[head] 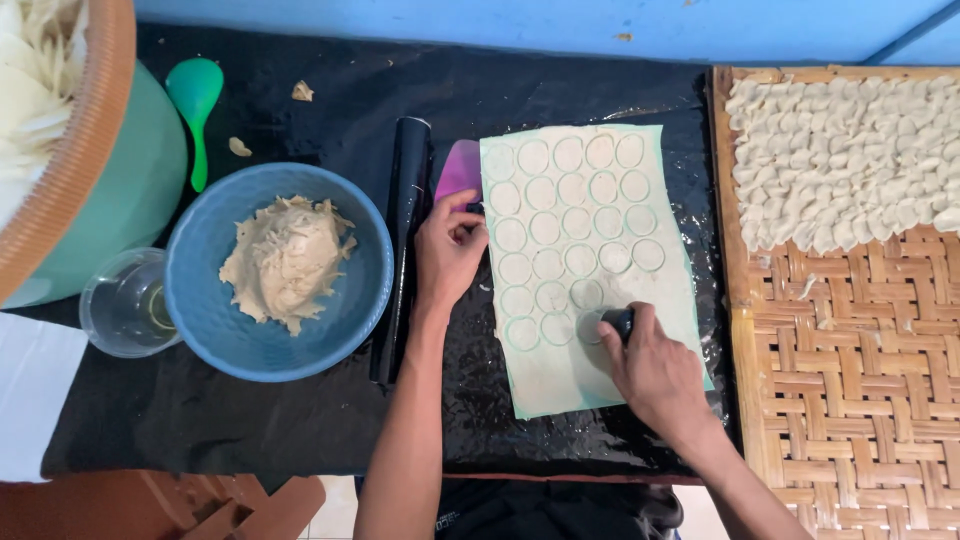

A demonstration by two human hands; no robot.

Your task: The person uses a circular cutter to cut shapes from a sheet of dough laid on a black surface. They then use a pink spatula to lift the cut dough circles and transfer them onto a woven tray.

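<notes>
right hand (655,370) on round cutter (618,322), dough sheet (585,260)

Pretty bright, even daylight, soft shadows under the hands, some glare off the wet black sheet (560,440), everything sharp, slight bending at the edges

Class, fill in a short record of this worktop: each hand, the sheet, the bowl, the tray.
Right hand: presses a small dark round cutter into the pale rolled dough sheet
Left hand: fingers rest at the sheet's left edge
Sheet: rows of cut circles
Blue round bowl: holds a dough lump
Woven bamboo tray: folded dough pieces at the far end
</notes>
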